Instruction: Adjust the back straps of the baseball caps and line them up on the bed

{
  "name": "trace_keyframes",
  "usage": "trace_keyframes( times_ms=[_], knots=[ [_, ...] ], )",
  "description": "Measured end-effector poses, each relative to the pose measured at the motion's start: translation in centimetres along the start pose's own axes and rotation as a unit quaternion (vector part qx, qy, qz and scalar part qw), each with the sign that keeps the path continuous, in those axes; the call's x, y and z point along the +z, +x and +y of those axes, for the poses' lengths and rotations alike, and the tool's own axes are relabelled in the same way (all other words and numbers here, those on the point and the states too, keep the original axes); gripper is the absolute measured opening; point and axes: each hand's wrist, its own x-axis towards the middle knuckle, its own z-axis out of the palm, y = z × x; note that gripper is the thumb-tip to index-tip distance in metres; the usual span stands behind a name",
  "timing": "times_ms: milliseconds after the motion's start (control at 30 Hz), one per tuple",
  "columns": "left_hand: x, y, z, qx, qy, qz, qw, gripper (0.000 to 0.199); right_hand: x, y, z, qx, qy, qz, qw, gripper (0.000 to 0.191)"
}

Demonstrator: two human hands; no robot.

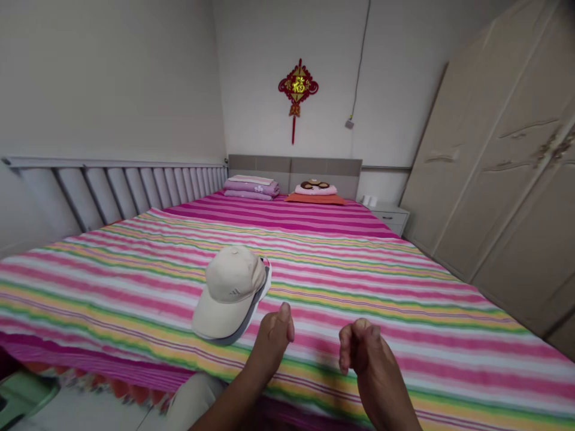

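Observation:
A cream baseball cap [233,278] with a small dark logo lies on the striped bedspread [314,275], its brim toward the front left. White and dark grey edges show beneath it, seemingly of other caps stacked under it. Just right of the brim is my left hand [273,338], apart from the cap, its fingers curled in and the thumb on top. Farther right, my right hand [371,359] hovers over the bedspread with fingers loosely bent and a gap to the thumb. I see nothing held in either hand.
Folded purple bedding [251,187] and a pink folded item [315,190] lie by the headboard [323,167]. A slatted rail [135,185] runs along the left. At right stand a nightstand [390,216] and a wardrobe [485,155]. A green stool [29,395] is lower left.

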Motion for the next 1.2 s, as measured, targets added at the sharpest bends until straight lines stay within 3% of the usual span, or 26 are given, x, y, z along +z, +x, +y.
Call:
trace_keyframes(
  times_ms=[100,200,300,400,500,567,767,1033,1200],
  knots=[
    [-0.2,0.2,-1.4,-0.047,-0.048,0.015,0.998,0.052,-0.6,0.4,1.7,0.025,-0.057,-0.028,0.998,0.025],
    [-1.4,0.8,-3.2,-0.097,-0.134,0.052,0.985,0.038,-1.2,0.8,4.7,0.031,-0.125,-0.062,0.990,0.019],
    [-4.0,1.4,-4.6,-0.116,-0.249,0.190,0.943,0.032,-1.3,0.8,7.4,0.069,-0.125,-0.096,0.985,0.016],
    [-7.1,1.6,-5.7,-0.084,-0.297,0.340,0.888,0.031,-0.6,0.6,8.9,0.117,-0.056,-0.128,0.983,0.009],
    [-9.8,1.0,-7.0,-0.026,-0.274,0.429,0.861,0.027,0.1,0.3,9.4,0.140,-0.030,-0.138,0.980,0.016],
    [-11.2,0.3,-7.9,-0.028,-0.267,0.466,0.843,0.025,0.4,0.1,9.7,0.149,-0.031,-0.141,0.978,0.019],
    [-13.5,-0.9,-9.2,-0.129,-0.316,0.417,0.842,0.006,0.5,-0.5,10.7,0.175,-0.043,-0.154,0.971,0.025],
    [-14.1,-0.4,-9.1,-0.175,-0.343,0.407,0.828,0.008,-0.3,-1.1,11.1,0.188,-0.052,-0.152,0.969,0.024],
    [-14.4,0.7,-7.7,-0.182,-0.371,0.386,0.825,0.008,-0.8,-1.4,11.4,0.204,-0.042,-0.162,0.965,0.024]
  ],
)
